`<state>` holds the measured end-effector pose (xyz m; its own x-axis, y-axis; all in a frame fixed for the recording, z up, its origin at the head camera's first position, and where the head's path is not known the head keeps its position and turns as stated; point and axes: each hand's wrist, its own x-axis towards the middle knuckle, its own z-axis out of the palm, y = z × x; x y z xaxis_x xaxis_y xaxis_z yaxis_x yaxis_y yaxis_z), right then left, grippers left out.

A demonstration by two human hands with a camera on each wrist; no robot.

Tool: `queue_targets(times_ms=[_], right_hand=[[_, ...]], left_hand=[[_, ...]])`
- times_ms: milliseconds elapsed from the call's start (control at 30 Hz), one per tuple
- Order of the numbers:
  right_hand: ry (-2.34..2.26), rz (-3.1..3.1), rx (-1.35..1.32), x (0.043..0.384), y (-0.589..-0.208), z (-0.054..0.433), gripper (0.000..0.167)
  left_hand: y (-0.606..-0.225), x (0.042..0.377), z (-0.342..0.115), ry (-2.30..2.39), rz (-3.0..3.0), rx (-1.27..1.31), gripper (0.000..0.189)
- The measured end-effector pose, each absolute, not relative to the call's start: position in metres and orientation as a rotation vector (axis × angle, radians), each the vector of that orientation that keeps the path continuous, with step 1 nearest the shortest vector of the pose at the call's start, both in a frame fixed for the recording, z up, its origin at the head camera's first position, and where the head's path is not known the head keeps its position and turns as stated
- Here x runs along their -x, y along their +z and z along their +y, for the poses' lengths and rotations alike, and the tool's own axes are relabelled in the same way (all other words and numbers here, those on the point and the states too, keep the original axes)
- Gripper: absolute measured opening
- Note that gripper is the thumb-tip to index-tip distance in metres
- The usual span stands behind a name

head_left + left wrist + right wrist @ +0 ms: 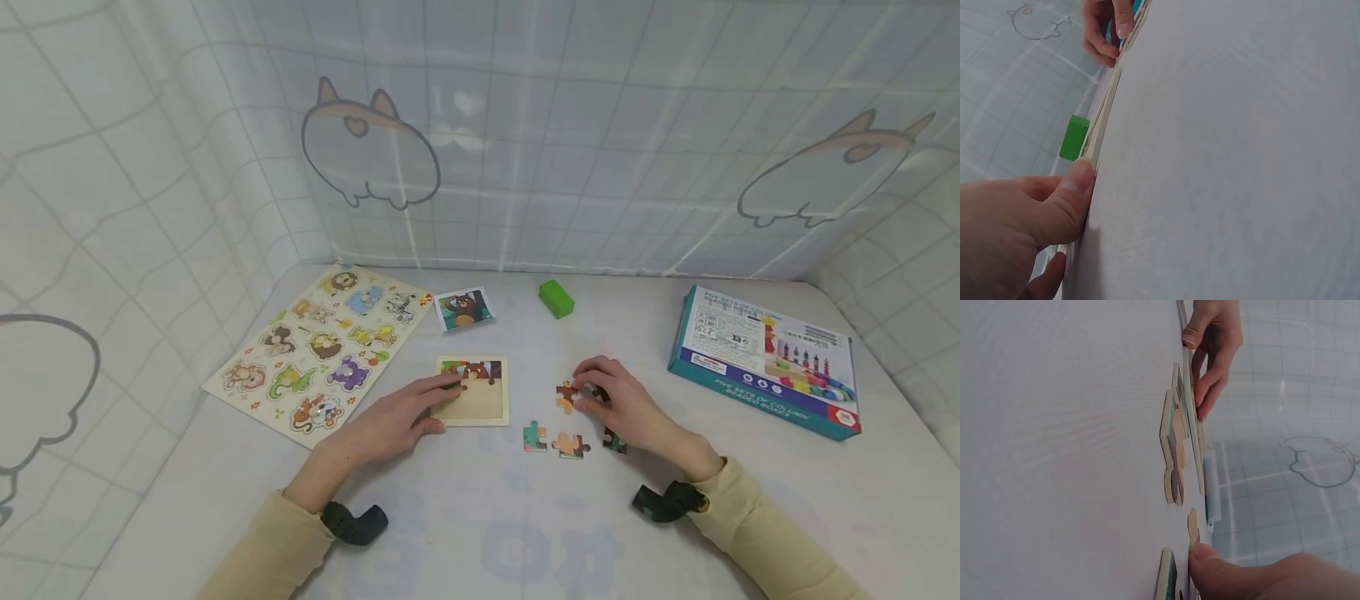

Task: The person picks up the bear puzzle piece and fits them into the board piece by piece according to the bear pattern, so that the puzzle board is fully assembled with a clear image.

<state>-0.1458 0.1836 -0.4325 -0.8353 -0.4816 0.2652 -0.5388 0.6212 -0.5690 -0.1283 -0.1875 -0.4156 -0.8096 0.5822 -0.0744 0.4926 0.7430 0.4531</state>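
Observation:
A small wooden puzzle tray (480, 410) lies on the table, with bear pieces joined along its top edge. My left hand (397, 410) rests on the tray's left side, fingers reaching over it and thumb against the near edge (1092, 147). To the right, my right hand (626, 404) pinches a brown-and-orange puzzle piece (566, 397) at the table surface; its thumb presses that piece (1193, 526) in the right wrist view. Nearer me are a teal puzzle piece (534, 437) and an orange-brown one (572, 447). Dark green pieces (614, 442) lie partly hidden beneath the right hand.
A bear picture card (465, 309) and a green block (557, 298) are behind the tray. An animal puzzle board (300, 367) lies on the left. On the right is a boxed bead set (765, 358). A patterned curtain (525, 167) borders the table's back.

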Motion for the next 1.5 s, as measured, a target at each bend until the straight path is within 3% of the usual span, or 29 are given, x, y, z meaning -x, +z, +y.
queue_targets(times_ms=[400, 1500], right_hand=[[1.015, -2.75, -0.866, 0.1475, -0.4312, 0.1828, 0.017], [0.972, -2.745, -0.923, 0.1471, -0.4267, 0.1841, 0.018]], left_hand=[[-0.4154, 0.1273, -0.1903, 0.602, 2.775, -0.949, 0.053], [-0.4129, 0.1289, -0.1872, 0.65, 2.725, -0.838, 0.056]])
